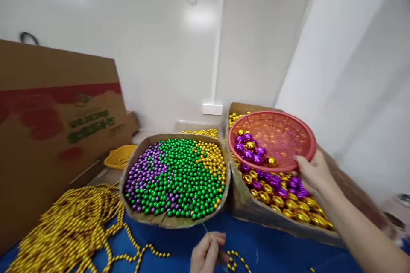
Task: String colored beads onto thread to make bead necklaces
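Observation:
My right hand (315,172) grips the near right rim of a red plastic basket (288,121). The basket is tilted over a cardboard box (243,217) of shiny gold and purple balls, and several purple and gold balls (251,149) lie in its left side. At the bottom middle, my left hand (209,251) is closed in a pinch on a thin thread-like strand (205,227) that points up toward a shallow box (174,221). Green, purple and gold beads (182,179) fill that shallow box. Close to my left hand lies a short gold bead string (238,258).
A heap of gold bead strings (73,226) lies at left on the blue table (265,247). Behind it stands a large cardboard carton (57,128), with a yellow basket (120,155) beside it. A white wall (160,51) rises behind the boxes.

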Motion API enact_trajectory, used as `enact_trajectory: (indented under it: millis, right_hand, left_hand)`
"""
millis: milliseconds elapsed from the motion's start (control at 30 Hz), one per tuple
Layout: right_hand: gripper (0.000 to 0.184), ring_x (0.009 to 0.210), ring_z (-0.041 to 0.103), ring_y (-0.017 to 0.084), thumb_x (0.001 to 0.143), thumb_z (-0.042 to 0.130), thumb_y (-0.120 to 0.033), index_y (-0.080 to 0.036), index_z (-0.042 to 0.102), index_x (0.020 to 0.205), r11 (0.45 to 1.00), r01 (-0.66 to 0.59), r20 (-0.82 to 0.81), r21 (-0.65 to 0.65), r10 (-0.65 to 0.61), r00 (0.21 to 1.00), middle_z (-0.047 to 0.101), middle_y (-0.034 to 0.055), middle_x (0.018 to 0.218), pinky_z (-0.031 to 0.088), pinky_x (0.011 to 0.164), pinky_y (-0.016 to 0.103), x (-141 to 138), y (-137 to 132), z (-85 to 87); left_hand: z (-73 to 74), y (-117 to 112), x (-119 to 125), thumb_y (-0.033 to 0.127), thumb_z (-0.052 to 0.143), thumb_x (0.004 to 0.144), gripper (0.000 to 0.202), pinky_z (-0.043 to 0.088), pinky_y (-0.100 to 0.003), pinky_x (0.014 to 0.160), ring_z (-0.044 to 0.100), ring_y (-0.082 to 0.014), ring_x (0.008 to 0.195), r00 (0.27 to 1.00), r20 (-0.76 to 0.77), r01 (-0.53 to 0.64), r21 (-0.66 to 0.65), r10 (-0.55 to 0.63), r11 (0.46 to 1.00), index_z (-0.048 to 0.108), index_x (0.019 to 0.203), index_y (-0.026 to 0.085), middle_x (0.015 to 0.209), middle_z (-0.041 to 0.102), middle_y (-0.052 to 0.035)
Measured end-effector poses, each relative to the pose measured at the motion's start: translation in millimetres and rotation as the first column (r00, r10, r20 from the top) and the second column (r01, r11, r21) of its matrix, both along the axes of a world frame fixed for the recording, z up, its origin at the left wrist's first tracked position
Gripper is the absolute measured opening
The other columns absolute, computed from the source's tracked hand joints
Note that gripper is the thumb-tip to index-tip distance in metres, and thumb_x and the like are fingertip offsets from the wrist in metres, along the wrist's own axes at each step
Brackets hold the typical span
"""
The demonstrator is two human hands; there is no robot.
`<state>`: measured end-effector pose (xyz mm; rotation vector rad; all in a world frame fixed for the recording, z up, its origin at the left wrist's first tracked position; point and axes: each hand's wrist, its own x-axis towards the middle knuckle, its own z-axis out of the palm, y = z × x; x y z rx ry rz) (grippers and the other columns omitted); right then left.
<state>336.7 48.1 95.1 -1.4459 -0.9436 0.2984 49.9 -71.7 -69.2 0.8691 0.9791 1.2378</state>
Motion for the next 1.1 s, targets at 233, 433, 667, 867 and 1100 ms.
enact_trajectory:
  millis: [233, 433, 667, 867, 1100]
  right_hand:
    - [0.046, 0.042, 0.051, 0.011, 0.074, 0.051, -0.024, -0.022, 0.040, 0.119, 0.986, -0.165, 0.211, 0.007, 0.160, 0.964, 0.056, -0.0004, 0.078, 0.046, 0.036, 0.024, -75, 29, 0.9]
    - [0.050, 0.088, 0.060, 0.027, 0.075, 0.049, -0.023, -0.019, 0.042, 0.124, 0.981, -0.193, 0.532, -0.003, 0.165, 0.830, 0.059, 0.0095, 0.103, 0.051, 0.078, 0.042, -120, 35, -7.1]
    - [0.055, 0.113, 0.050, 0.030, 0.082, 0.041, -0.021, -0.014, 0.033, 0.137, 0.978, -0.206, 0.722, -0.001, 0.144, 0.677, 0.049, 0.0159, 0.123, 0.046, 0.092, 0.047, -156, 30, -22.7]
    - [0.057, 0.108, 0.056, 0.030, 0.082, 0.043, -0.018, -0.019, 0.033, 0.139, 0.990, -0.140, 0.824, 0.028, 0.057, 0.564, 0.043, 0.0158, 0.133, 0.056, 0.075, 0.041, -167, 29, -21.4]
    - [0.053, 0.102, 0.060, 0.029, 0.083, 0.045, -0.018, -0.017, 0.038, 0.136, 0.996, -0.044, 0.912, 0.072, -0.048, 0.407, 0.040, 0.0168, 0.138, 0.057, 0.059, 0.031, -151, 33, -17.6]
  left_hand:
    - [20.5, 26, -38, 0.059, 0.060, 0.072, 0.046, 0.053, -0.029, 0.064, 0.061, -0.0144, 0.066, 0.971, 0.046, -0.237, 0.020, 0.235, 0.971, 0.069, 0.077, 0.013, 0.118, 0.058, -0.0137]
    - [25.1, 35, -58, 0.056, 0.066, 0.068, 0.044, 0.055, -0.031, 0.067, 0.064, -0.0187, 0.078, 0.971, 0.076, -0.220, -0.064, 0.225, 0.973, 0.070, 0.083, 0.015, 0.127, 0.052, -0.0129]
    - [19.5, 38, -63, 0.055, 0.061, 0.074, 0.042, 0.056, -0.033, 0.071, 0.062, -0.0246, 0.094, 0.979, 0.070, -0.189, -0.054, 0.193, 0.980, 0.069, 0.088, 0.016, 0.135, 0.044, -0.0121]
    - [18.1, 38, -62, 0.055, 0.059, 0.076, 0.042, 0.055, -0.033, 0.072, 0.062, -0.0234, 0.093, 0.983, 0.052, -0.175, -0.053, 0.178, 0.983, 0.068, 0.092, 0.017, 0.126, 0.051, -0.0121]
    - [16.0, 38, -62, 0.054, 0.059, 0.077, 0.045, 0.053, -0.032, 0.073, 0.060, -0.0245, 0.097, 0.988, 0.035, -0.151, -0.053, 0.153, 0.987, 0.065, 0.102, 0.017, 0.102, 0.063, -0.0116]
